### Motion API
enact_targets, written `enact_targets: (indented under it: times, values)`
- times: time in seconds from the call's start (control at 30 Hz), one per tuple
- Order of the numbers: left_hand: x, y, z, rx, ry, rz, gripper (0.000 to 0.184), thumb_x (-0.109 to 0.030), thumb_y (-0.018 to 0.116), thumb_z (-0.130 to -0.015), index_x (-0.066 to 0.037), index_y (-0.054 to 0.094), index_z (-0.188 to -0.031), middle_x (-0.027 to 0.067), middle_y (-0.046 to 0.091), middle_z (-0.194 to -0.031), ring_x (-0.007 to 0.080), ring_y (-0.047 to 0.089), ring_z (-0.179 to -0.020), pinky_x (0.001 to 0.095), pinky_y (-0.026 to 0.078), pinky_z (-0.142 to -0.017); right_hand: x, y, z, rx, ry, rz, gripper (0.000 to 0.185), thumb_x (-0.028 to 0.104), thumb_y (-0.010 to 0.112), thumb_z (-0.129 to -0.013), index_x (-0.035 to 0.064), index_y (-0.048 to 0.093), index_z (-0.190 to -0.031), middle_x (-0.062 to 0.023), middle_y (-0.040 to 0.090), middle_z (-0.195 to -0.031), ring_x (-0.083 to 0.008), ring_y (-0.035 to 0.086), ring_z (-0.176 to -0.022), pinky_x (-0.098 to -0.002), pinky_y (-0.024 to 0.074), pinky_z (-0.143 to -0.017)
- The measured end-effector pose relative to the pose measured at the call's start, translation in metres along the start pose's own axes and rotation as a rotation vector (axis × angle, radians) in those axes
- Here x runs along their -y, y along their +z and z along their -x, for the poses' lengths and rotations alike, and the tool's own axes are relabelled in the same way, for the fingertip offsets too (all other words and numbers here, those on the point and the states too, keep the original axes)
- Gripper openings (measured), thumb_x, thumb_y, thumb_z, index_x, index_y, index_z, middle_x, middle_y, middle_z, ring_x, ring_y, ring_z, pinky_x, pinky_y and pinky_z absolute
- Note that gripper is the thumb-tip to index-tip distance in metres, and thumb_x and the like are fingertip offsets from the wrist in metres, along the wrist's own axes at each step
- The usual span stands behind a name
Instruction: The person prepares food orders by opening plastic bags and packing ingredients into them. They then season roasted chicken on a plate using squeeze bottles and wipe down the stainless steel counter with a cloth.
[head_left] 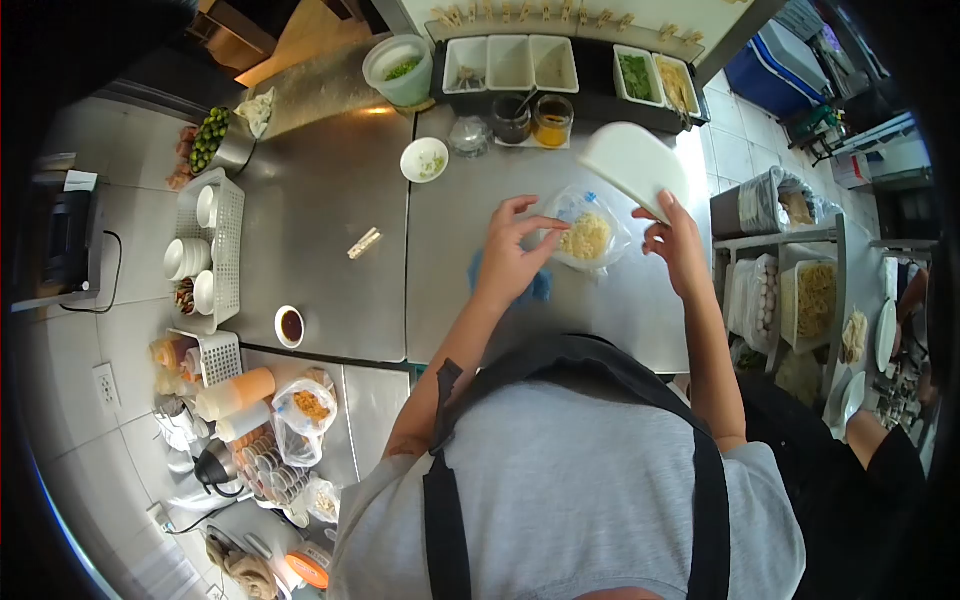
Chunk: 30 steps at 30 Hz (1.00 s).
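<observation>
My right hand [675, 240] grips one end of a white oblong plate [632, 165], which is raised and tilted above the steel counter. Fingers apart and holding nothing, my left hand [520, 250] hovers at the left side of a clear plastic bag [613, 252]. Inside that bag lies chopped pale-yellow food [585, 236]. A blue cloth [540, 286] is partly hidden under my left hand. Beyond it stand a small white bowl [424, 160] with chopped greens, a dark jar [511, 118] with a spoon in it, and a jar of amber liquid [552, 121].
White bins [510, 64] line the back, beside a green tub [398, 72]. On the left are a clothespin [365, 243], a bowl of dark sauce [289, 326] and a basket of dishes [228, 250]. Shelving [780, 237] stands at right, with another person [880, 455] nearby.
</observation>
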<state>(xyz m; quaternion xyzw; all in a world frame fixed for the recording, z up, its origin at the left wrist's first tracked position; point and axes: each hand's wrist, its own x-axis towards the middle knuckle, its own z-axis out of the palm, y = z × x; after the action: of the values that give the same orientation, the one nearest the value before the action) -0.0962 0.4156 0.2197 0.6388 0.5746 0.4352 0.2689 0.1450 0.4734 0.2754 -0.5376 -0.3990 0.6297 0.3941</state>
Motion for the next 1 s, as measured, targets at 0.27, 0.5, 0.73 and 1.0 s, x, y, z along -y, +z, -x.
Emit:
enact_targets:
  times: [0.27,0.5,0.73,1.0]
  values:
    - [0.006,0.028,-0.002,0.098,-0.218,0.104,0.042,-0.013,0.068,-0.072,-0.017,0.068,-0.114,0.0195,0.054,-0.126,0.0325,0.057,-0.106,0.0359,0.047,-0.089,-0.016,-0.003,0.048,-0.121,-0.540,0.868,0.061,0.032,0.081,-0.068,-0.0004,0.055,-0.114,-0.0137,0.062,-0.091,-0.0201,0.057,-0.065,-0.0310,0.0476,-0.059]
    - [0.007,0.004,0.004,-0.005,-0.217,0.257,0.046,-0.008,0.065,-0.075,-0.017,0.064,-0.120,0.0138,0.051,-0.129,0.0268,0.051,-0.118,0.0405,0.046,-0.092,-0.026,-0.005,0.038,-0.132,-0.448,0.771,0.067,0.032,0.082,-0.069,-0.0036,0.052,-0.118,-0.0143,0.060,-0.092,-0.0180,0.054,-0.061,-0.0304,0.0467,-0.057]
    - [0.019,-0.033,0.033,-0.141,-0.328,0.296,0.039,-0.009,0.064,-0.080,-0.014,0.063,-0.119,0.0095,0.051,-0.125,0.0245,0.048,-0.120,0.0422,0.043,-0.096,-0.010,-0.020,-0.026,0.066,0.267,-0.412,0.067,0.061,0.057,-0.085,0.0036,0.053,-0.120,-0.0165,0.060,-0.109,-0.0093,0.046,-0.055,-0.0239,0.0431,-0.054]
    - [0.018,-0.043,0.062,-0.193,-0.337,0.283,0.035,-0.009,0.066,-0.082,-0.010,0.063,-0.117,0.0085,0.052,-0.120,0.0227,0.052,-0.113,0.0362,0.043,-0.094,0.045,0.029,-0.147,0.536,0.365,-1.028,0.057,0.054,0.043,-0.094,0.0049,0.048,-0.122,-0.0249,0.053,-0.125,-0.0190,0.062,-0.073,-0.0273,0.0577,-0.061]
